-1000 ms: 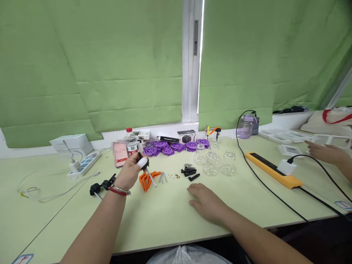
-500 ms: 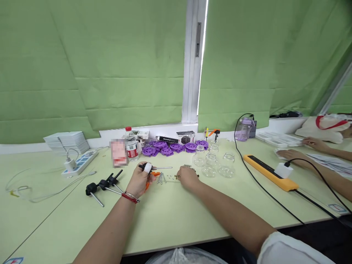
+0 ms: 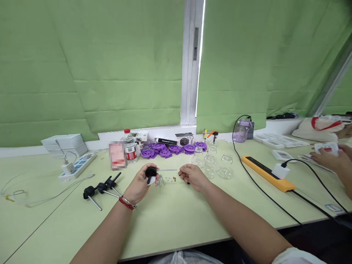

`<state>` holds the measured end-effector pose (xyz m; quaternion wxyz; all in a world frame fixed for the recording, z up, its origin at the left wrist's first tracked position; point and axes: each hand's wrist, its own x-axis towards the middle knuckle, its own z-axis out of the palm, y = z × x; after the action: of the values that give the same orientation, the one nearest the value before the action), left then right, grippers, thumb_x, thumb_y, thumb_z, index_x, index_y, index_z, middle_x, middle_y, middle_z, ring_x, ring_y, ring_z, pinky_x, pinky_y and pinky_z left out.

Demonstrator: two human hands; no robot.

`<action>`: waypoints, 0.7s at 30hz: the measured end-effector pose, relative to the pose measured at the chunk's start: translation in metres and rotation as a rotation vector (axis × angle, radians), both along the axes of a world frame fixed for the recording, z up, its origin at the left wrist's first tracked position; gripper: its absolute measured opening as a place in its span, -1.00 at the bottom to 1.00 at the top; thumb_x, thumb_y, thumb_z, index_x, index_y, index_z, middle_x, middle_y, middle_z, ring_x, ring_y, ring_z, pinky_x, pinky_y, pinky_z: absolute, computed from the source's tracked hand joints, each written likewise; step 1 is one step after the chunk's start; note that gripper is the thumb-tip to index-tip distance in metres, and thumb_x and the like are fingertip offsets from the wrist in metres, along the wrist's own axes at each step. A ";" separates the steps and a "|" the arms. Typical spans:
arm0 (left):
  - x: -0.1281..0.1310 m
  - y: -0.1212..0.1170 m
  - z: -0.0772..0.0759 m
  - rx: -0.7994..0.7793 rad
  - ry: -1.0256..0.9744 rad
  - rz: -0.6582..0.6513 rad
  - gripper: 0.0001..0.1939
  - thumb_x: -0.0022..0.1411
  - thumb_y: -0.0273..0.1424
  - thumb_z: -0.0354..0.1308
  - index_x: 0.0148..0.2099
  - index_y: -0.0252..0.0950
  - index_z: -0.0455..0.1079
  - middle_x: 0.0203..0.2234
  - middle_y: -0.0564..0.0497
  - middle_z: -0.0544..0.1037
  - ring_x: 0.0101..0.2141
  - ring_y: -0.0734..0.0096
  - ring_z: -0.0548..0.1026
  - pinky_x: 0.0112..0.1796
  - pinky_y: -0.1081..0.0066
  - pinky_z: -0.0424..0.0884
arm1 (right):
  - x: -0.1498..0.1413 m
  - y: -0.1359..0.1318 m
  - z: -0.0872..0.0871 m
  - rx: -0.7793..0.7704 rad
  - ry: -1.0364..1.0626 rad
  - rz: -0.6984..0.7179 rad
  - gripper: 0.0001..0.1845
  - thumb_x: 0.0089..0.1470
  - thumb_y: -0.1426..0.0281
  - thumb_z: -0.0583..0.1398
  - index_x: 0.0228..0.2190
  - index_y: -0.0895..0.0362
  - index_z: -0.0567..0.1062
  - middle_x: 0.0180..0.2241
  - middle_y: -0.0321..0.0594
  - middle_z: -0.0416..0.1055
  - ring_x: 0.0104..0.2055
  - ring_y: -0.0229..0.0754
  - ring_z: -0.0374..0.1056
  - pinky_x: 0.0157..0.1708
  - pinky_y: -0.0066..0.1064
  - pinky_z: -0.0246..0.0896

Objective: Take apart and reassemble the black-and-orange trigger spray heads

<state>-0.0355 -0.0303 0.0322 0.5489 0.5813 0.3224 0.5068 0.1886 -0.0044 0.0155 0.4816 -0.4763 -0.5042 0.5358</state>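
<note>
My left hand (image 3: 141, 185) is closed around a black round part with a thin metal rod (image 3: 167, 169). The rod points right. A white covering shows by the thumb. My right hand (image 3: 194, 177) is just beyond the rod's tip, fingertips pinched together. Dark bits show at its fingers, too small to name. Between the hands lie several short metal rods (image 3: 160, 180) and some tiny brass-coloured pieces (image 3: 174, 179). Left of my left wrist, several black parts with metal rods (image 3: 102, 188) rest on the table.
Clear glass jars (image 3: 209, 168) stand behind my right hand, purple plastic parts (image 3: 165, 152) behind both. A red-capped bottle (image 3: 130, 148) is at back left. A yellow power strip (image 3: 268, 174) and black cable (image 3: 257, 179) lie right. A co-worker's hands (image 3: 331, 156) hold a white item.
My left hand has turned the black part so its round face shows. My right hand has lifted off the small pieces and opened to a pinch near the rod tip. The orange item is hidden.
</note>
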 end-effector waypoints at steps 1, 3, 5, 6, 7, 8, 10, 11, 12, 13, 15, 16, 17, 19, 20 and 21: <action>0.001 -0.002 0.000 0.004 0.017 -0.020 -0.57 -0.07 -0.42 0.22 -0.10 -0.20 0.23 -0.32 0.02 0.40 -0.40 0.49 0.39 -0.34 0.42 0.34 | 0.001 -0.004 0.001 -0.044 0.163 0.009 -0.89 -0.04 0.39 0.17 -0.46 0.20 0.38 -0.46 -0.17 0.45 -0.49 -0.29 0.36 -0.61 -0.55 0.08; 0.004 -0.005 -0.003 0.011 0.037 -0.048 -0.57 -0.07 -0.45 0.18 -0.10 -0.20 0.23 -0.33 0.02 0.40 -0.38 0.48 0.39 -0.29 0.40 0.32 | 0.000 -0.011 0.000 -0.085 0.368 0.016 -0.87 -0.09 0.40 0.23 -0.47 0.21 0.38 -0.47 -0.17 0.45 -0.44 -0.27 0.40 -0.57 -0.55 0.16; 0.005 -0.006 -0.008 0.008 0.031 -0.068 -0.54 -0.10 -0.51 0.15 -0.08 -0.19 0.23 -0.33 0.03 0.40 -0.37 0.48 0.38 -0.26 0.41 0.31 | -0.002 -0.016 -0.005 -0.098 0.450 0.015 -0.84 -0.12 0.41 0.27 -0.49 0.22 0.39 -0.50 -0.16 0.45 -0.43 -0.26 0.42 -0.51 -0.53 0.23; 0.006 -0.007 -0.010 0.003 0.020 -0.086 -0.51 -0.13 -0.53 0.14 -0.07 -0.19 0.23 -0.33 0.03 0.40 -0.37 0.48 0.37 -0.26 0.41 0.30 | -0.003 -0.017 -0.008 -0.095 0.469 0.011 -0.83 -0.12 0.41 0.28 -0.49 0.22 0.39 -0.51 -0.16 0.45 -0.44 -0.26 0.42 -0.49 -0.52 0.25; 0.006 -0.008 -0.012 0.000 0.000 -0.114 -0.48 -0.15 -0.54 0.14 -0.06 -0.19 0.24 -0.31 0.02 0.40 -0.35 0.46 0.37 -0.25 0.40 0.29 | -0.004 -0.018 -0.011 -0.089 0.481 0.004 -0.81 -0.13 0.39 0.29 -0.50 0.22 0.39 -0.53 -0.16 0.45 -0.45 -0.27 0.41 -0.46 -0.51 0.27; 0.006 -0.009 -0.014 0.000 -0.027 -0.148 -0.44 -0.18 -0.53 0.15 -0.04 -0.20 0.24 -0.29 0.00 0.40 -0.32 0.42 0.38 -0.23 0.39 0.29 | -0.005 -0.018 -0.014 -0.081 0.490 -0.007 -0.80 -0.14 0.38 0.30 -0.51 0.22 0.39 -0.54 -0.17 0.45 -0.46 -0.28 0.41 -0.44 -0.50 0.29; 0.007 -0.010 -0.017 0.005 -0.087 -0.215 -0.41 -0.21 -0.48 0.18 -0.02 -0.23 0.26 -0.24 -0.06 0.39 -0.24 0.31 0.37 -0.20 0.35 0.28 | -0.005 -0.018 -0.019 -0.067 0.499 -0.022 -0.78 -0.16 0.36 0.32 -0.51 0.22 0.40 -0.56 -0.19 0.45 -0.49 -0.30 0.40 -0.41 -0.49 0.30; 0.007 -0.011 -0.018 0.001 -0.113 -0.231 -0.43 -0.20 -0.43 0.19 -0.03 -0.25 0.29 -0.22 -0.09 0.39 -0.20 0.27 0.36 -0.19 0.33 0.28 | -0.004 -0.017 -0.021 -0.064 0.503 -0.025 -0.77 -0.17 0.36 0.32 -0.51 0.21 0.40 -0.57 -0.20 0.45 -0.49 -0.30 0.39 -0.40 -0.49 0.30; 0.009 -0.011 -0.019 -0.012 -0.131 -0.226 -0.48 -0.16 -0.38 0.19 -0.05 -0.27 0.31 -0.21 -0.10 0.39 -0.19 0.25 0.36 -0.19 0.32 0.29 | -0.004 -0.017 -0.023 -0.059 0.506 -0.024 -0.77 -0.17 0.36 0.33 -0.51 0.21 0.40 -0.57 -0.20 0.45 -0.49 -0.31 0.39 -0.39 -0.49 0.30; 0.011 -0.011 -0.020 -0.037 -0.132 -0.202 -0.55 -0.10 -0.34 0.19 -0.09 -0.28 0.34 -0.22 -0.11 0.40 -0.21 0.26 0.36 -0.20 0.32 0.29 | -0.003 -0.017 -0.024 -0.053 0.509 -0.022 -0.76 -0.17 0.36 0.33 -0.50 0.21 0.40 -0.56 -0.20 0.46 -0.49 -0.31 0.39 -0.39 -0.49 0.30; 0.015 -0.010 -0.025 -0.102 -0.083 -0.129 -0.67 0.00 -0.29 0.19 -0.15 -0.28 0.37 -0.28 -0.07 0.41 -0.29 0.35 0.38 -0.25 0.35 0.31 | -0.002 -0.017 -0.026 -0.042 0.510 -0.012 -0.76 -0.19 0.36 0.33 -0.50 0.21 0.40 -0.56 -0.20 0.46 -0.50 -0.32 0.39 -0.40 -0.50 0.30; 0.016 -0.009 -0.027 -0.132 -0.040 -0.092 -0.68 0.01 -0.29 0.20 -0.16 -0.27 0.37 -0.31 -0.05 0.42 -0.34 0.40 0.37 -0.30 0.38 0.31 | -0.002 -0.017 -0.028 -0.039 0.509 -0.004 -0.76 -0.19 0.37 0.33 -0.50 0.21 0.40 -0.56 -0.20 0.46 -0.50 -0.32 0.39 -0.40 -0.49 0.30; 0.017 -0.007 -0.030 -0.156 0.008 -0.064 -0.65 0.00 -0.29 0.23 -0.13 -0.26 0.37 -0.32 -0.03 0.42 -0.39 0.44 0.36 -0.36 0.41 0.31 | -0.003 -0.017 -0.029 -0.036 0.506 0.008 -0.77 -0.19 0.37 0.34 -0.51 0.21 0.41 -0.56 -0.20 0.46 -0.50 -0.32 0.39 -0.39 -0.49 0.31; 0.017 -0.004 -0.036 -0.180 0.107 -0.032 -0.54 -0.05 -0.29 0.26 -0.05 -0.23 0.34 -0.33 0.00 0.42 -0.46 0.48 0.34 -0.46 0.46 0.27 | -0.003 -0.017 -0.031 -0.040 0.500 0.032 -0.78 -0.19 0.38 0.33 -0.51 0.21 0.41 -0.56 -0.21 0.46 -0.50 -0.31 0.39 -0.39 -0.48 0.31; 0.016 -0.003 -0.039 -0.183 0.157 -0.025 -0.51 -0.06 -0.28 0.27 -0.03 -0.23 0.33 -0.34 0.00 0.42 -0.48 0.49 0.33 -0.49 0.47 0.25 | -0.004 -0.017 -0.032 -0.048 0.493 0.042 -0.79 -0.18 0.39 0.33 -0.51 0.22 0.41 -0.56 -0.20 0.46 -0.50 -0.31 0.39 -0.40 -0.48 0.31; 0.015 -0.001 -0.041 -0.181 0.211 -0.022 -0.51 -0.07 -0.28 0.27 -0.04 -0.23 0.33 -0.35 0.01 0.42 -0.49 0.49 0.33 -0.51 0.48 0.25 | -0.004 -0.017 -0.032 -0.062 0.481 0.048 -0.81 -0.17 0.41 0.32 -0.52 0.22 0.41 -0.56 -0.20 0.46 -0.50 -0.30 0.39 -0.42 -0.48 0.31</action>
<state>-0.0205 -0.0315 -0.0085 0.5677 0.5830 0.4162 0.4056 0.1850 -0.0213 -0.0168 0.5600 -0.3375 -0.3693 0.6604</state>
